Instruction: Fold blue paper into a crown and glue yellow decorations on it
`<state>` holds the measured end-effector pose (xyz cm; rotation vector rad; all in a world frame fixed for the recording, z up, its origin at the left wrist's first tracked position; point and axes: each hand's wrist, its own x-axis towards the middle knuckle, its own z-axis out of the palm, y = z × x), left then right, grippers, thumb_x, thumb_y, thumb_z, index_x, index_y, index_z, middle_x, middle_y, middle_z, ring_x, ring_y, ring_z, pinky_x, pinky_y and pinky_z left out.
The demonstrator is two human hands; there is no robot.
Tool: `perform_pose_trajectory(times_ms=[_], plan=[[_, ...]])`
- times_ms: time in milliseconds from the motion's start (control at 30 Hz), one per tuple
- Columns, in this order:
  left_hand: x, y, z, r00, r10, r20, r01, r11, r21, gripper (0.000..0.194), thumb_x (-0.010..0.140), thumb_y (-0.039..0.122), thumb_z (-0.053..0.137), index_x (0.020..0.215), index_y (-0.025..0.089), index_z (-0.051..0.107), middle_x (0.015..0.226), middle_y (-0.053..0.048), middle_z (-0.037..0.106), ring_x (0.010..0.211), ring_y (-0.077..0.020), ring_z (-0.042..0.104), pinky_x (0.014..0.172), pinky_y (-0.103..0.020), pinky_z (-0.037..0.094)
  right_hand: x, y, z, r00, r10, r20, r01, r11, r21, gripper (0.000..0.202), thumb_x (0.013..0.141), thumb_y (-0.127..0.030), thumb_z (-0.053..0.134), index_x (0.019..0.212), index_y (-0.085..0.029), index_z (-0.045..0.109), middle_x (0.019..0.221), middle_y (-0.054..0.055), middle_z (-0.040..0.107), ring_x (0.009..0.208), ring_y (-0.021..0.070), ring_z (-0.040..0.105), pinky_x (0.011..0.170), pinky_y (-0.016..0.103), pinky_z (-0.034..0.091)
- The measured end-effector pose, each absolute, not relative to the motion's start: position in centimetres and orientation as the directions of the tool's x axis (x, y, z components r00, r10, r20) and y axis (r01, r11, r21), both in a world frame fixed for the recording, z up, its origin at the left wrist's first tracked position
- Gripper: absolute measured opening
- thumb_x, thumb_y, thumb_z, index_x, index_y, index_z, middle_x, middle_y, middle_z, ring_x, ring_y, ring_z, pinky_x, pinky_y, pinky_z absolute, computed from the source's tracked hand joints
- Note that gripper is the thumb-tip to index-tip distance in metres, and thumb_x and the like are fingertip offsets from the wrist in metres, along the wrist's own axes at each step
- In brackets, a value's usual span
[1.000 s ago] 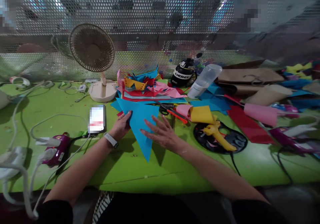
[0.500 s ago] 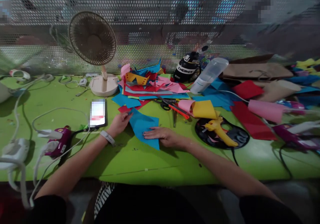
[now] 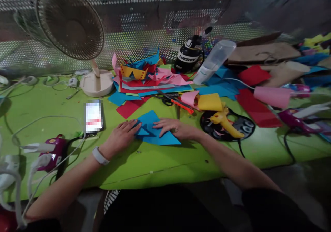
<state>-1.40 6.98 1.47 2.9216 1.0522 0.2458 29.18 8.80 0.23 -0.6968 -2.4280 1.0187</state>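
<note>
Fingers of both hands lie flat and slightly spread, pressing a folded blue paper (image 3: 155, 132) onto the desk (image 3: 165, 163), midway along it and nearer the front edge. Left hand (image 3: 120, 138) covers the paper's left corner; right hand (image 3: 172, 127) holds its upper right edge. Judged thin, light and easily creased, it is best held by edges or corners. Fold layers appear doubled, though blur obscures them. Scissors (image 3: 170, 101) lie behind; a phone (image 3: 93, 116) lies to the left.

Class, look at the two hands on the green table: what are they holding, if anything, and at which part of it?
Both press a folded blue paper flat: left hand on its left edge, right hand on its upper right part. Neither lifts it.
</note>
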Motion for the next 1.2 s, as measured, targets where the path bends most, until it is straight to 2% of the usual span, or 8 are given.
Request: perform_pose_trajectory(times_ms=[133,267,467,533,700,933,1067,1200], plan=[[-1.8,6.8,2.7,0.688,0.695,0.207,0.671,-0.719,0.183,0.056,0.096,0.043,0.049,0.145,0.015,0.042,0.125,-0.016,0.065,0.109,-0.0271,0.064,0.093,-0.042,0.052,30.0,9.7,0.1,-0.680,0.714,0.166,0.341,0.508,-0.791,0.035,0.096,-0.046,0.049,0.091,-0.028,0.079,0.134,0.005,0.063,0.130,0.0270,0.053,0.110,0.052,0.039],[-2.7,6.9,4.1,0.636,0.705,0.314,0.677,-0.705,0.210,0.072,0.084,0.059,0.062,0.141,0.016,0.046,0.105,-0.013,0.070,0.098,-0.0291,0.066,0.087,-0.045,0.053,30.6,9.8,0.0,-0.607,0.785,0.127,0.336,0.398,-0.854,0.027,0.087,-0.049,0.064,0.097,-0.028,0.078,0.137,0.007,0.060,0.130,0.0299,0.053,0.109,0.051,0.042],[-2.1,5.7,5.0,0.747,0.566,0.347,0.558,-0.819,0.133,0.048,0.090,0.047,0.061,0.133,0.028,0.055,0.135,-0.008,0.061,0.127,-0.0289,0.054,0.114,-0.051,0.035,30.2,9.4,0.4,-0.523,0.846,0.102,0.258,0.271,-0.927,0.026,0.084,-0.049,0.068,0.092,-0.027,0.079,0.132,0.008,0.064,0.122,0.0300,0.060,0.104,0.051,0.046],[-1.5,5.2,4.5,0.821,0.483,0.303,0.474,-0.874,0.109,0.048,0.092,0.047,0.058,0.134,0.024,0.054,0.135,-0.010,0.061,0.125,-0.0284,0.057,0.110,-0.049,0.040,29.8,9.3,0.4,-0.476,0.876,0.081,0.220,0.208,-0.953,0.026,0.083,-0.049,0.069,0.089,-0.026,0.079,0.129,0.009,0.066,0.121,0.0302,0.060,0.104,0.051,0.046],[-1.1,5.3,2.8,0.862,0.438,0.255,0.449,-0.893,0.013,0.033,0.101,0.017,0.036,0.125,0.018,0.058,0.115,-0.011,0.070,0.104,-0.0218,0.067,0.087,-0.038,0.056,29.9,9.5,0.1,-0.514,0.857,0.038,0.213,0.170,-0.962,0.021,0.083,-0.043,0.071,0.091,-0.026,0.079,0.129,0.008,0.066,0.120,0.0295,0.062,0.100,0.049,0.050],[-0.7,5.1,1.9,0.809,0.542,0.228,0.537,-0.839,0.087,0.028,0.101,0.028,0.041,0.111,0.017,0.065,0.096,-0.011,0.069,0.085,-0.0190,0.064,0.067,-0.029,0.055,30.9,7.8,4.1,-0.143,0.872,0.467,0.441,0.479,-0.759,0.024,0.095,-0.031,0.054,0.111,-0.028,0.072,0.125,0.004,0.068,0.120,0.0227,0.061,0.105,0.048,0.047],[-0.4,5.1,2.0,0.765,0.602,0.229,0.575,-0.799,0.179,0.030,0.100,0.034,0.045,0.104,0.019,0.070,0.094,-0.009,0.071,0.083,-0.0193,0.064,0.068,-0.030,0.053,27.8,5.1,3.8,-0.586,0.729,0.354,0.512,0.672,-0.535,0.026,0.092,-0.037,0.062,0.113,-0.025,0.070,0.128,0.006,0.066,0.114,0.0230,0.063,0.099,0.043,0.051],[-0.5,5.0,2.2,0.688,0.691,0.220,0.590,-0.710,0.385,0.029,0.096,0.039,0.050,0.096,0.024,0.074,0.105,-0.007,0.072,0.090,-0.0211,0.065,0.078,-0.035,0.053,25.3,4.5,0.7,-0.681,0.665,0.308,0.532,0.738,-0.415,0.022,0.096,-0.035,0.055,0.102,-0.019,0.070,0.111,0.009,0.070,0.103,0.0226,0.064,0.090,0.040,0.053]])
